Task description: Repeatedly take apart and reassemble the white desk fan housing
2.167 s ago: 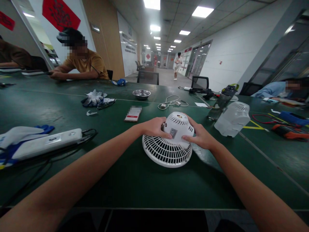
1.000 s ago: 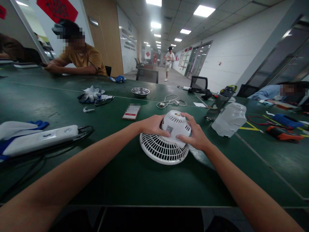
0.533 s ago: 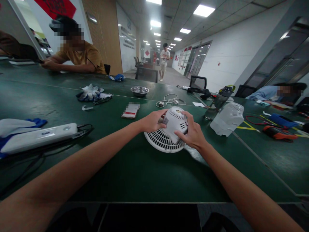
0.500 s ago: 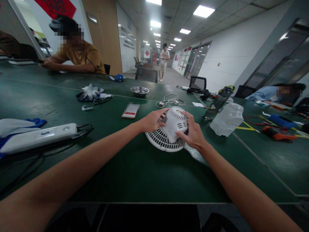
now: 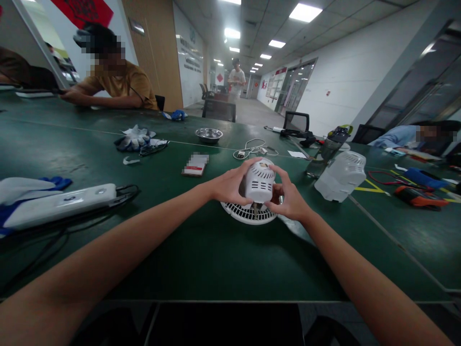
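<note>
Between my hands is a white slotted fan motor cover (image 5: pixel 260 185) with a hole in its top. My left hand (image 5: pixel 232 185) grips its left side, fingers over the upper edge and thumb at the lower front. My right hand (image 5: pixel 288 199) curls around the right side, thumb near the bottom rim. Below the cover lies a round white fan grille (image 5: pixel 248 215) on the green table (image 5: pixel 216 259). A small dark gap with a brownish part shows between cover and grille; its kind is unclear. To the right stands a larger white vented plastic housing (image 5: pixel 340 177).
Behind the hands are a white cable (image 5: pixel 254 148), a metal bowl (image 5: pixel 209 135) and a small red-and-white box (image 5: pixel 195 166). A water bottle (image 5: pixel 327 151) and an orange multimeter (image 5: pixel 419 197) are right; gloves (image 5: pixel 137 137) and a long white device (image 5: pixel 65 206) left. People sit beyond.
The motor cover has turned more upright, its slotted side now facing me, and a gap shows beneath it. My left thumb has moved to its lower front. The walking person has shifted left.
</note>
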A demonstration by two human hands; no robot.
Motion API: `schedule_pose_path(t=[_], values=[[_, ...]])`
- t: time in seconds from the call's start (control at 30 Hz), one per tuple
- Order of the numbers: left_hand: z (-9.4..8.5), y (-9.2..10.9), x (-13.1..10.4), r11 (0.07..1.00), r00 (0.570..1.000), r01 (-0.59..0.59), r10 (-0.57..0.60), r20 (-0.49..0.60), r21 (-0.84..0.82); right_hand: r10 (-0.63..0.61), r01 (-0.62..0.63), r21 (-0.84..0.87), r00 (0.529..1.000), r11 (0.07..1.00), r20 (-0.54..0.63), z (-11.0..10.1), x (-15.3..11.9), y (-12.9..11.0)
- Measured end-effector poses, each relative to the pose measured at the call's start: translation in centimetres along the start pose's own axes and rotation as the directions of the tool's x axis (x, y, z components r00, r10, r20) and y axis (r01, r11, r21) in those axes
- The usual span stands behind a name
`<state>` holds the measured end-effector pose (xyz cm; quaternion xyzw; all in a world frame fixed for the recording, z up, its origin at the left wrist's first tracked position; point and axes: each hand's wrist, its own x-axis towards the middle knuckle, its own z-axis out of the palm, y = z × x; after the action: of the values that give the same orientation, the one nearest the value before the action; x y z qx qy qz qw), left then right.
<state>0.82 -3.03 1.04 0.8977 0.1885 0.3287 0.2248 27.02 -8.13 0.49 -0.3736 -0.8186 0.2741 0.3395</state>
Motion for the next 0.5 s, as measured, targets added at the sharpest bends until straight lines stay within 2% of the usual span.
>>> schedule_pose_path(t=[0.17, 0.5], values=[[0.38, -0.85, -0.04, 0.996, 0.995, -0.077, 0.08, -0.056, 0.048, -0.009, 0.009, 0.015, 1.0, 1.0, -0.014, 0.1, 0.07, -0.05], [-0.17, -1.06, -0.29, 0.995, 0.995, -0.09, 0.092, -0.043, 0.044, 0.001, -0.001, -0.026, 1.0, 1.0, 0.016, -0.31, 0.11, -0.36]])
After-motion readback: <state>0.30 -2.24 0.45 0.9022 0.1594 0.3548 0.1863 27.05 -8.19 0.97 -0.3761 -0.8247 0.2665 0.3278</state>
